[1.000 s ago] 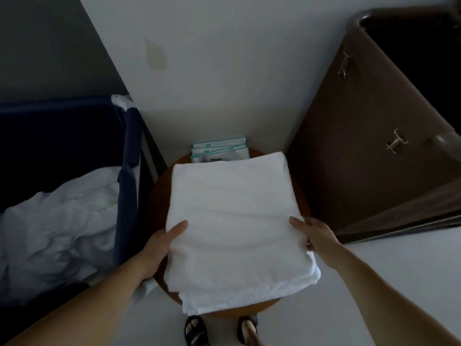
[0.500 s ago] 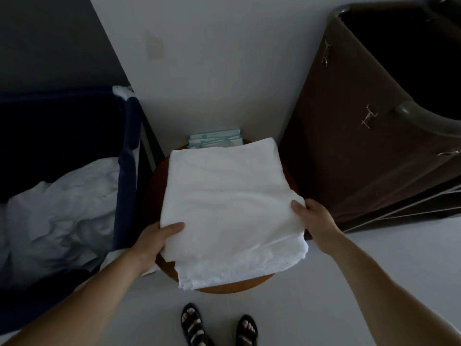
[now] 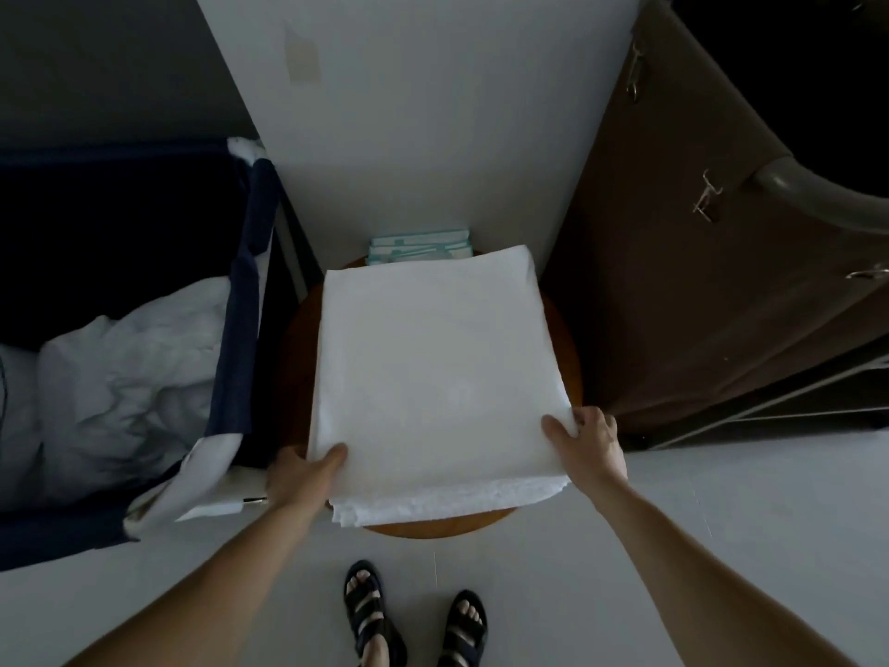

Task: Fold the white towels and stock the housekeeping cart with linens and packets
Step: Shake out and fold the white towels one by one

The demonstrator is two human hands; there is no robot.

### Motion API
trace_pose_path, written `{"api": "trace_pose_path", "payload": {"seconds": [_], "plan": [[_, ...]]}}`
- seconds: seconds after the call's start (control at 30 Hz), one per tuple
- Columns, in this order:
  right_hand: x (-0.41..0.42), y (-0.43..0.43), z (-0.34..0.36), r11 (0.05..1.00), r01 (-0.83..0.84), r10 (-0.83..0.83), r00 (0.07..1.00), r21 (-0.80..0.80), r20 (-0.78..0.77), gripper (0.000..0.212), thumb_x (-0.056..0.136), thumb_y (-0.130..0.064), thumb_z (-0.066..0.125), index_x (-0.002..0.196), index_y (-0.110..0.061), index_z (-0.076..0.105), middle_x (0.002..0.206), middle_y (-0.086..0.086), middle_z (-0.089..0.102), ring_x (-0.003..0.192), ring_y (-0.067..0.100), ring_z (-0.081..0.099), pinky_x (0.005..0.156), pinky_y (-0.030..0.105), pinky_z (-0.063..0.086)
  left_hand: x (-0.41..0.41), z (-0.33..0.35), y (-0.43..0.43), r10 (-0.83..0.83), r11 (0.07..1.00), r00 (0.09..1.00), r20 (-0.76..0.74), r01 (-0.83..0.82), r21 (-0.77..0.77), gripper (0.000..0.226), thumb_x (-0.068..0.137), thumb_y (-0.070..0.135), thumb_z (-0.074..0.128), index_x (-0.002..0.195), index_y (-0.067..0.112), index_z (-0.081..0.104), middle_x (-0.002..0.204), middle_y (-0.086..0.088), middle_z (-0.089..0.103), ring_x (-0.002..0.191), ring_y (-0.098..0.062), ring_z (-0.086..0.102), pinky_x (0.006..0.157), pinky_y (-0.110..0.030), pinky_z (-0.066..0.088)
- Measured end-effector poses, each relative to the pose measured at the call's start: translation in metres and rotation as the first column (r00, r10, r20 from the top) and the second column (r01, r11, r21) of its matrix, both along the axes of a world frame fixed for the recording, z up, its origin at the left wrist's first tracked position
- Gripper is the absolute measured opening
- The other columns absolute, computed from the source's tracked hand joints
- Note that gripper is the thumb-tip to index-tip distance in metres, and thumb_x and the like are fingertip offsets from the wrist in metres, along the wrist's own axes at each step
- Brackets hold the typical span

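**Two hands hold a folded towel**

The folded white towel (image 3: 433, 377) lies on the round brown surface (image 3: 433, 529) in the middle of the frame. The left hand (image 3: 298, 479) grips its near left corner, thumb on top. The right hand (image 3: 589, 445) grips the near right corner. Teal packets (image 3: 418, 245) peek out just behind the towel.

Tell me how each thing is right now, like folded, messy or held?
white towel: folded, lying flat on the round table, near edge overhanging.
left hand: grips the towel's near left corner.
right hand: grips the towel's near right corner.
packets: stacked flat behind the towel.
linen in the blue bin: crumpled, unfolded.
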State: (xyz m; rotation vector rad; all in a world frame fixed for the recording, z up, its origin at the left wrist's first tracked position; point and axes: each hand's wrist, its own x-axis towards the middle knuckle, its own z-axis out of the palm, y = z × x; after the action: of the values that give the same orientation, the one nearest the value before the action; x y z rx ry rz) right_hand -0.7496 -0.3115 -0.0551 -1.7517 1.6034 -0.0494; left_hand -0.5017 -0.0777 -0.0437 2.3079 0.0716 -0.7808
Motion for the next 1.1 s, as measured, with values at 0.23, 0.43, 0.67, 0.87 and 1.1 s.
{"api": "trace_pose_path", "payload": {"seconds": [0.23, 0.43, 0.67, 0.87, 1.1], "plan": [[0.015, -0.013, 0.009, 0.995, -0.049, 0.056, 0.995, 0.084, -0.084, 0.065, 0.083, -0.059, 0.059, 0.129, -0.015, 0.053, 0.113, 0.003, 0.055, 0.097, 0.025, 0.056, 0.083, 0.038, 0.051, 0.028, 0.003, -0.013, -0.028, 0.999, 0.991, -0.13, 0.03, 0.013, 0.066, 0.082, 0.042, 0.077, 0.126, -0.003, 0.057, 0.109, -0.014, 0.062, 0.082, -0.025, 0.057, 0.071, -0.034, 0.05], [0.028, -0.022, 0.016, 0.971, 0.025, -0.017, 0.999, 0.238, -0.035, 0.067, 0.078, -0.054, 0.07, 0.131, -0.015, 0.054, 0.115, 0.003, 0.061, 0.104, 0.027, 0.06, 0.092, 0.045, 0.053, 0.045, 0.003, -0.019, 0.0, 0.98, 0.921, -0.39, -0.079, -0.185, 0.049, 0.081, 0.035, 0.079, 0.115, 0.003, 0.066, 0.106, -0.017, 0.072, 0.099, -0.037, 0.067, 0.095, -0.05, 0.053], [0.054, -0.04, 0.041, 0.872, 0.021, -0.174, 0.947, 0.49, 0.27, 0.056, 0.079, -0.024, 0.084, 0.126, -0.012, 0.057, 0.113, 0.007, 0.067, 0.095, 0.027, 0.066, 0.075, 0.041, 0.057, 0.064, 0.031, -0.045, -0.088, 0.966, 0.86, -0.502, -0.049, -0.253, 0.04, 0.079, 0.019, 0.079, 0.114, 0.006, 0.065, 0.101, -0.018, 0.072, 0.092, -0.035, 0.068, 0.068, -0.039, 0.057], [0.105, -0.076, 0.122, 0.98, 0.011, -0.131, 0.791, 0.199, 0.598, 0.024, 0.084, -0.01, 0.072, 0.089, -0.034, 0.068, 0.1, 0.0, 0.074, 0.084, 0.019, 0.071, 0.075, 0.035, 0.058, 0.095, 0.104, -0.09, -0.182, 0.791, 0.884, -0.43, -0.128, -0.598, 0.038, 0.077, 0.011, 0.072, 0.115, 0.015, 0.066, 0.088, -0.011, 0.077, 0.076, -0.029, 0.074, 0.059, -0.039, 0.059], [0.084, -0.092, 0.142, 0.991, 0.085, -0.133, 0.714, 0.103, 0.687, 0.027, 0.077, -0.024, 0.078, 0.098, -0.038, 0.07, 0.098, -0.011, 0.076, 0.084, 0.011, 0.073, 0.072, 0.03, 0.058, 0.094, 0.085, -0.066, -0.201, 0.626, 0.895, -0.398, -0.195, -0.755, 0.056, 0.072, 0.019, 0.077, 0.126, 0.02, 0.066, 0.117, -0.01, 0.072, 0.102, -0.033, 0.071, 0.074, -0.051, 0.06]]}}
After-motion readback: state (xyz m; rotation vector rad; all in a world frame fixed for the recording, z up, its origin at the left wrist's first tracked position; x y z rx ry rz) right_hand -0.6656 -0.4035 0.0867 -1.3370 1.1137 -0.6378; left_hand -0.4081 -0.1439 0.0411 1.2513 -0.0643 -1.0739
